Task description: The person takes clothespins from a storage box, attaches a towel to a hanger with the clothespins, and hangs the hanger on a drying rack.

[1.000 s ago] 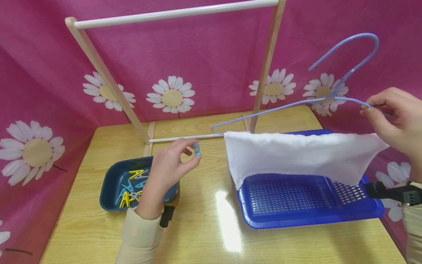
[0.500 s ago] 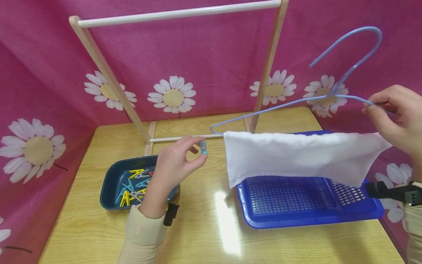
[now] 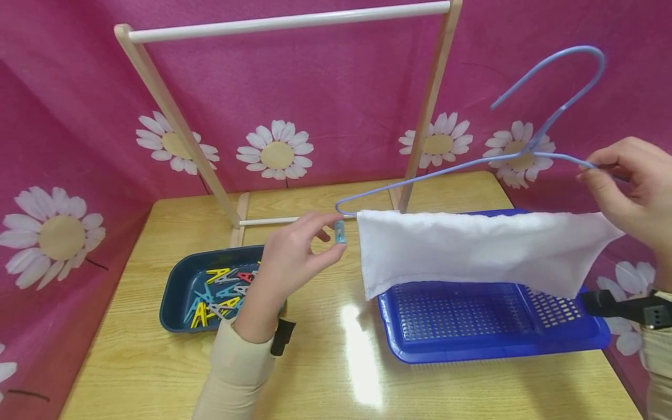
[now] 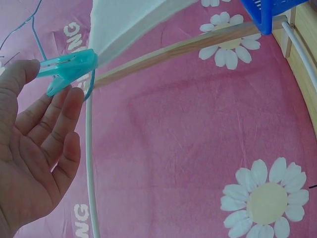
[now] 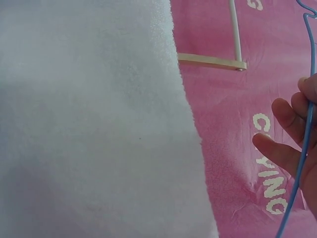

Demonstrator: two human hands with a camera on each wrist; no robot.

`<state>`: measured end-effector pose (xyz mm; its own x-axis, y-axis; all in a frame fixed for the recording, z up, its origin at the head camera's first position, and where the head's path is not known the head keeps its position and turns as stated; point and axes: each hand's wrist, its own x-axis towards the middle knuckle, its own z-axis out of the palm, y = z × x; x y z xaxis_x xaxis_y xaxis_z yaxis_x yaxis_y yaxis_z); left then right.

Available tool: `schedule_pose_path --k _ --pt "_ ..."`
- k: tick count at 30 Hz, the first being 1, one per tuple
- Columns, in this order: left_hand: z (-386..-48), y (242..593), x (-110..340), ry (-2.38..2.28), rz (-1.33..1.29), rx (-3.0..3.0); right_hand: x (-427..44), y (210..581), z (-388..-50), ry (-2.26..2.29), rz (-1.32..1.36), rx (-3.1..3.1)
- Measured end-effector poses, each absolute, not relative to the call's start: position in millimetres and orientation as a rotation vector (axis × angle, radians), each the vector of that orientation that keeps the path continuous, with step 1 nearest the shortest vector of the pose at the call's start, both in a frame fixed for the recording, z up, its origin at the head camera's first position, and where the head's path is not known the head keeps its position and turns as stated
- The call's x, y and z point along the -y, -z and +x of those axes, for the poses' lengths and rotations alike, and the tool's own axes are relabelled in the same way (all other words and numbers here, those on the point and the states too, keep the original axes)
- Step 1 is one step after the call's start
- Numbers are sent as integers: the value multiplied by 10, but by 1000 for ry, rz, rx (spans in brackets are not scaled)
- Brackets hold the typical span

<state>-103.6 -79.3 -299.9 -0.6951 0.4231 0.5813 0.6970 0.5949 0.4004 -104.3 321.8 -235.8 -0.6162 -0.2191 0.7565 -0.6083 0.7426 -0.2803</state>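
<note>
My left hand [image 3: 294,251] pinches a light-blue clothespin [image 3: 340,231] between thumb and fingers, just left of the white cloth's upper left corner. Seen from the left wrist, the clothespin [image 4: 69,67] has its nose close to the cloth's edge; whether it touches cannot be told. The white cloth [image 3: 472,245] hangs folded over the bottom bar of a blue wire hanger [image 3: 446,172]. At the far right, my right hand [image 3: 630,186] grips the hanger's sloping arm, holding it up with its hook above. The right wrist view shows the wire [image 5: 304,144] against that hand's fingers.
Beneath the cloth lies a blue perforated basket [image 3: 472,347]. A dark teal tub [image 3: 170,303] with several coloured clothespins stands at left, partly behind my left forearm. A rack with a white top rail [image 3: 289,22] rises at the back of the wooden table [image 3: 315,373].
My left hand has moved right with the clothespin, from open table toward the cloth's left corner. More clothespins in the tub show now. The right hand and hanger have barely shifted.
</note>
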Motion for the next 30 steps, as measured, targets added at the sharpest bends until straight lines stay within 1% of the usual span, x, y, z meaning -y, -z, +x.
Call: schedule_pose_path --k 6,11,30 --pt "-1057 2992 741 862 -911 2362 -3192 2364 -1018 -628 544 2250" --pt "-1068 2982 699 829 -910 2344 -3180 2359 -1006 -594 532 2260" --pt "-1094 2961 589 838 -883 2297 -3176 2369 -1035 -733 662 2168"
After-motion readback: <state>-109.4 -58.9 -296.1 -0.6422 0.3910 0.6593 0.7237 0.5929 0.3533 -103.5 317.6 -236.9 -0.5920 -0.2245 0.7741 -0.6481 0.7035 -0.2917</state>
